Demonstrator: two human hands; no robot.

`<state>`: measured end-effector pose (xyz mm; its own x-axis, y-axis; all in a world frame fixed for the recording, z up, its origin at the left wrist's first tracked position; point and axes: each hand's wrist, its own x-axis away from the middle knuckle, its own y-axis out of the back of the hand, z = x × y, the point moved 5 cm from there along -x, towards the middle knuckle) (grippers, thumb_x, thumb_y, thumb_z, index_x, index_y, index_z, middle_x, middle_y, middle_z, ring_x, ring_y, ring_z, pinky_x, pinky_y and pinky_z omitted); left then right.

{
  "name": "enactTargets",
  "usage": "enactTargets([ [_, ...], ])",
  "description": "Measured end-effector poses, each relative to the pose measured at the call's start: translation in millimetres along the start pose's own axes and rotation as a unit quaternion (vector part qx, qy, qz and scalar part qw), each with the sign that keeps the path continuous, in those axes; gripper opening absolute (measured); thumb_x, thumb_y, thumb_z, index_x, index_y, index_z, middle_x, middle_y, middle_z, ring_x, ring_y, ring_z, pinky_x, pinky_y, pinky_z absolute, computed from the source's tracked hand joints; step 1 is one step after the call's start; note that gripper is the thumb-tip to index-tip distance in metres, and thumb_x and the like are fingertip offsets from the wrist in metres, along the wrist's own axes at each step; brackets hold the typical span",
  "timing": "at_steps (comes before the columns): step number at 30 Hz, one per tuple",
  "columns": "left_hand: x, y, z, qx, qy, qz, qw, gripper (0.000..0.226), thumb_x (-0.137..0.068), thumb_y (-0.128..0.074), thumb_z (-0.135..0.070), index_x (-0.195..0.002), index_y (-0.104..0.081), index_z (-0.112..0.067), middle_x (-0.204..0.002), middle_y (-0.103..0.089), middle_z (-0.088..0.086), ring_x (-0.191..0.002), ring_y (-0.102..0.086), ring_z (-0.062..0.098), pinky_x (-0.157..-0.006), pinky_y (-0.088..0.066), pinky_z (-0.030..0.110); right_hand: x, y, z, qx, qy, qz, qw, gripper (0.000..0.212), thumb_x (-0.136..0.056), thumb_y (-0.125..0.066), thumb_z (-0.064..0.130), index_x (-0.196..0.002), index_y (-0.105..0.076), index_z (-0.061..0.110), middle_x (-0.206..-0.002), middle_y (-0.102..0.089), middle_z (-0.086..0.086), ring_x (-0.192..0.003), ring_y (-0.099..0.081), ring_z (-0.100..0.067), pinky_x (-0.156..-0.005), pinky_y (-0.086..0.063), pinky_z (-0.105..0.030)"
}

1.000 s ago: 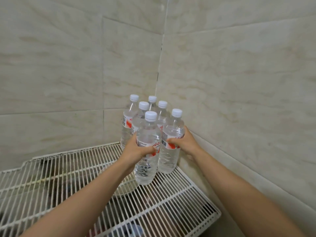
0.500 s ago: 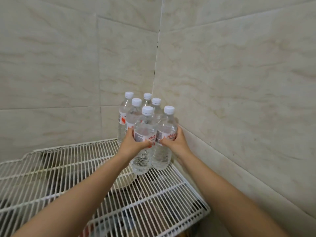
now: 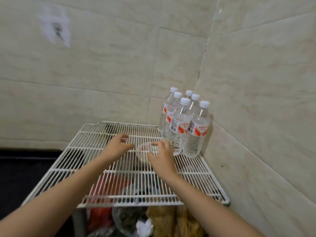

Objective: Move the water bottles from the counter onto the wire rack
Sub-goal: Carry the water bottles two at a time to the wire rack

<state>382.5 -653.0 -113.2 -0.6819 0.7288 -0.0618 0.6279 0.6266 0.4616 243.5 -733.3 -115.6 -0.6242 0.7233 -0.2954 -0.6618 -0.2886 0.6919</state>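
Note:
Several clear water bottles (image 3: 185, 127) with white caps and red-and-white labels stand upright in a tight cluster at the far right corner of the white wire rack (image 3: 95, 141), against the tiled walls. My left hand (image 3: 118, 146) hovers over the rack to the left of the bottles, fingers apart and empty. My right hand (image 3: 162, 158) is just left of the nearest bottle, fingers spread, holding nothing.
Beige tiled walls (image 3: 256, 100) close in the rack at the back and right. A pale bowl (image 3: 145, 153) shows through the wires below. Bags and food (image 3: 136, 219) sit under the rack's front edge. A dark counter (image 3: 20, 166) lies to the left.
Both hands have let go of the two front bottles and pulled back to the left. The bottles now stand on the rack, and my view has swung left and back.

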Motion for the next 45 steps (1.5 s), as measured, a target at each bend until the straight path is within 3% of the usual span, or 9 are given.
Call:
enactTargets([
  [6, 115, 110, 71, -0.081, 0.067, -0.184, 0.977, 0.04, -0.085, -0.059, -0.02, -0.122, -0.054, -0.006, -0.127, -0.058, 0.013, -0.119, -0.051, 0.028, -0.097, -0.042, 0.037, 39, -65, 83, -0.04, 0.149, 0.113, 0.982, 0.026, -0.09, -0.05, 0.018, -0.112, -0.059, 0.007, -0.119, -0.057, -0.008, -0.117, -0.046, -0.021, -0.098, -0.034, -0.028],
  [10, 210, 172, 113, -0.129, 0.137, -0.274, 0.943, 0.041, -0.086, -0.057, -0.024, -0.125, -0.052, -0.011, -0.129, -0.056, 0.01, -0.121, -0.048, 0.027, -0.098, -0.041, 0.037, 97, -118, 149, -0.083, 0.247, 0.175, 0.949, 0.051, -0.075, -0.042, 0.042, -0.098, -0.067, 0.004, -0.101, -0.067, -0.013, -0.103, -0.057, -0.027, -0.088, -0.038, -0.029],
  [13, 280, 221, 139, -0.175, 0.191, -0.335, 0.906, 0.041, -0.086, -0.057, -0.026, -0.125, -0.052, -0.012, -0.129, -0.055, 0.01, -0.12, -0.049, 0.027, -0.1, -0.041, 0.04, 143, -158, 191, -0.089, 0.28, 0.261, 0.919, 0.031, -0.086, -0.055, 0.029, -0.109, -0.065, 0.011, -0.111, -0.064, -0.005, -0.109, -0.053, -0.021, -0.094, -0.038, -0.028],
  [17, 376, 279, 168, -0.223, 0.257, -0.413, 0.845, 0.04, -0.086, -0.056, -0.025, -0.124, -0.054, -0.012, -0.129, -0.056, 0.011, -0.123, -0.046, 0.03, -0.101, -0.039, 0.043, 199, -203, 241, -0.076, 0.321, 0.343, 0.879, 0.028, -0.09, -0.054, 0.028, -0.113, -0.061, 0.016, -0.117, -0.06, 0.0, -0.113, -0.048, -0.015, -0.097, -0.038, -0.029],
  [22, 493, 344, 205, -0.217, 0.313, -0.483, 0.788, 0.036, -0.087, -0.055, -0.023, -0.121, -0.055, -0.011, -0.132, -0.055, 0.011, -0.126, -0.042, 0.031, -0.101, -0.036, 0.04, 267, -257, 323, -0.091, 0.366, 0.374, 0.848, 0.025, -0.088, -0.055, 0.024, -0.107, -0.065, 0.012, -0.112, -0.063, -0.005, -0.108, -0.052, -0.019, -0.083, -0.036, -0.023],
  [29, 635, 440, 231, -0.223, 0.346, -0.549, 0.728, 0.037, -0.087, -0.054, -0.019, -0.121, -0.055, -0.007, -0.128, -0.056, 0.015, -0.123, -0.043, 0.033, -0.102, -0.035, 0.04, 386, -318, 459, -0.139, 0.445, 0.398, 0.79, 0.024, -0.087, -0.057, 0.02, -0.105, -0.067, 0.007, -0.111, -0.065, -0.01, -0.108, -0.055, -0.023, -0.086, -0.035, -0.024],
  [35, 684, 479, 249, -0.205, 0.337, -0.561, 0.728, 0.036, -0.087, -0.053, -0.018, -0.121, -0.054, -0.008, -0.126, -0.056, 0.014, -0.123, -0.043, 0.031, -0.105, -0.035, 0.044, 446, -363, 513, -0.149, 0.445, 0.425, 0.774, 0.024, -0.087, -0.058, 0.014, -0.105, -0.066, 0.001, -0.113, -0.066, -0.014, -0.114, -0.054, -0.025, -0.092, -0.032, -0.021],
  [45, 644, 539, 316, -0.166, 0.32, -0.538, 0.762, 0.034, -0.089, -0.052, -0.018, -0.122, -0.054, -0.01, -0.127, -0.056, 0.01, -0.125, -0.041, 0.025, -0.106, -0.034, 0.04, 411, -451, 535, -0.106, 0.376, 0.432, 0.813, 0.023, -0.084, -0.059, 0.012, -0.103, -0.066, 0.003, -0.111, -0.066, -0.012, -0.105, -0.058, -0.023, -0.086, -0.039, -0.024],
])
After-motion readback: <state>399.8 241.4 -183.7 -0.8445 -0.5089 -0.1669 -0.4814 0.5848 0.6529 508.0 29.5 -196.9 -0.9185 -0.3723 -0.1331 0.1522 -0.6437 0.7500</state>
